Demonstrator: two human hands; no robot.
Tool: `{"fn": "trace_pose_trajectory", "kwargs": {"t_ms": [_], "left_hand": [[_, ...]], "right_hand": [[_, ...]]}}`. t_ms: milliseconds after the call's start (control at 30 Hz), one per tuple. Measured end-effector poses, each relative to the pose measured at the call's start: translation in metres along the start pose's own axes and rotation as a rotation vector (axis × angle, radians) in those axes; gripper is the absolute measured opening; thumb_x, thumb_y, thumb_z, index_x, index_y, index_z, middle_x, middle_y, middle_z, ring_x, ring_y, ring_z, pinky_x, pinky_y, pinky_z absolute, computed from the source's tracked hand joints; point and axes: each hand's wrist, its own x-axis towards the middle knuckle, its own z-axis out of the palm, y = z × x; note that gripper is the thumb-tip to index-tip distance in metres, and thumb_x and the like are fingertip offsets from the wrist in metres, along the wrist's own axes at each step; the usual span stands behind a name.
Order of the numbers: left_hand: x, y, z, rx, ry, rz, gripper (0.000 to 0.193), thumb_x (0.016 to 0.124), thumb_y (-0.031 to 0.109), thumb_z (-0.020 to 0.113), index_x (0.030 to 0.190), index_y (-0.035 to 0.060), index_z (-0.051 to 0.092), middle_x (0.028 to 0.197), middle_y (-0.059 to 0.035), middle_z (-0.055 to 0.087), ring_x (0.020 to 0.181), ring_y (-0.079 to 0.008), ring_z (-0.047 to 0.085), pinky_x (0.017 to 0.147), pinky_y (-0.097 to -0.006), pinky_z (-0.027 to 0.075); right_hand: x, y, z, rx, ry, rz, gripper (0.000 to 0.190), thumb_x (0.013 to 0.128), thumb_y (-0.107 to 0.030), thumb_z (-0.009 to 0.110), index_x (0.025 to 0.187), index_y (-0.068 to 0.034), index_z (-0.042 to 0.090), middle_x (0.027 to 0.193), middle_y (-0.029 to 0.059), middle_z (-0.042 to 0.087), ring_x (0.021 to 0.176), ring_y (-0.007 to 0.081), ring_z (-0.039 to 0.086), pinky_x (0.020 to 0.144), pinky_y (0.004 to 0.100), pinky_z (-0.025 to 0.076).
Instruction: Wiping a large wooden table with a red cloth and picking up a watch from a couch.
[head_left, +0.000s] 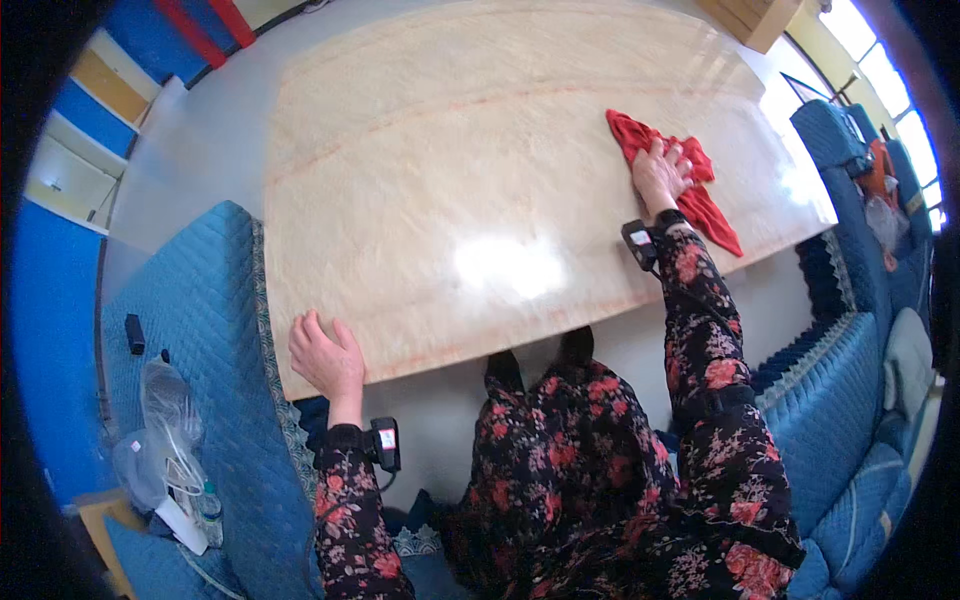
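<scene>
A red cloth (701, 206) lies spread and crumpled on the right part of a glossy cream marble-look tabletop (450, 172). My right hand (661, 174) presses flat on the middle of the cloth, fingers spread; whether it grips any fabric is not clear. At the table's near left corner my left hand (326, 356) rests on the surface with its fingers somewhat apart and nothing in it. Both wrists carry a small black device on a strap, over black sleeves with a floral print.
A blue quilted sofa seat (217, 300) adjoins the table's left side, bearing a small black object (135, 334), plastic bags (169, 405) and a bottle (211, 514). Another blue quilted sofa (825, 420) stands at right. A wooden cabinet (750, 19) is beyond the far right corner.
</scene>
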Motion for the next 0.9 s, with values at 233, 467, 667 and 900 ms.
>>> {"fn": "trace_pose_trajectory", "kwargs": {"t_ms": [233, 467, 667, 900], "left_hand": [[-0.004, 0.003, -0.001, -0.013, -0.012, -0.014, 0.042, 0.088, 0.030, 0.057, 0.124, 0.0084, 0.052, 0.131, -0.0147, 0.050, 0.123, -0.0350, 0.045, 0.097, -0.0521, 0.036], [-0.002, -0.008, 0.004, -0.027, -0.028, -0.039, 0.043, 0.086, 0.029, 0.058, 0.123, 0.0066, 0.052, 0.130, -0.0160, 0.050, 0.124, -0.0348, 0.044, 0.098, -0.0512, 0.035], [0.004, 0.009, 0.001, -0.012, -0.025, -0.020, 0.043, 0.086, 0.029, 0.058, 0.123, 0.0071, 0.051, 0.129, -0.0146, 0.050, 0.123, -0.0339, 0.044, 0.097, -0.0500, 0.036], [-0.002, 0.009, -0.003, -0.015, 0.009, 0.020, 0.043, 0.086, 0.029, 0.058, 0.122, 0.0067, 0.052, 0.129, -0.0141, 0.049, 0.123, -0.0330, 0.044, 0.097, -0.0492, 0.036]], "right_hand": [[-0.085, -0.148, 0.007, 0.273, 0.040, -0.806, 0.040, 0.080, -0.029, 0.058, 0.118, -0.019, 0.059, 0.130, 0.0092, 0.046, 0.118, 0.0330, 0.044, 0.092, 0.0558, 0.041], [-0.113, -0.051, -0.020, 0.495, -0.130, -1.351, 0.040, 0.082, -0.027, 0.062, 0.121, -0.017, 0.059, 0.137, 0.0100, 0.047, 0.131, 0.0326, 0.040, 0.106, 0.0492, 0.034], [0.008, 0.016, 0.010, 0.092, 0.029, -0.494, 0.048, 0.091, -0.043, 0.052, 0.135, -0.024, 0.048, 0.149, 0.0078, 0.034, 0.136, 0.0338, 0.031, 0.105, 0.0567, 0.032], [-0.042, -0.144, 0.008, 0.160, 0.062, -0.668, 0.040, 0.087, -0.034, 0.052, 0.123, -0.018, 0.057, 0.134, 0.0095, 0.048, 0.122, 0.0334, 0.045, 0.101, 0.0552, 0.036]]}}
